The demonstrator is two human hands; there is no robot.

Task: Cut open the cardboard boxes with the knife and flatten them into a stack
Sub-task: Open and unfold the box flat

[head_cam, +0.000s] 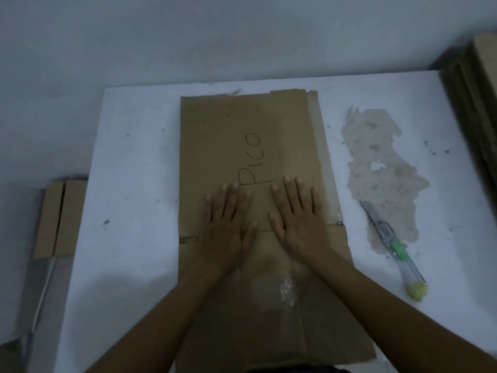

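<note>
At the bottom edge the flattened cardboard box [250, 157] runs out of view, and both forearms cover much of its lower half, so what lies under them cannot be seen. It lies flat in the middle of the white table [129, 184], with "PICO" handwritten on its upper panel. The left hand [228, 224] and right hand [298, 219] press on it side by side, palms down, fingers straight and slightly spread, holding nothing. A crumpled scrap of clear tape [289, 290] sits on the box between the forearms. The light is dim and fine detail is soft.

Right of the box lies the knife [392, 246], apart from both hands — its blade end rests over a rough grey patch [382, 162] on the tabletop. A stack of cardboard [473, 103] is cut off at the right edge. Left of the table, lower down, sits a small brown box [59, 219].
</note>
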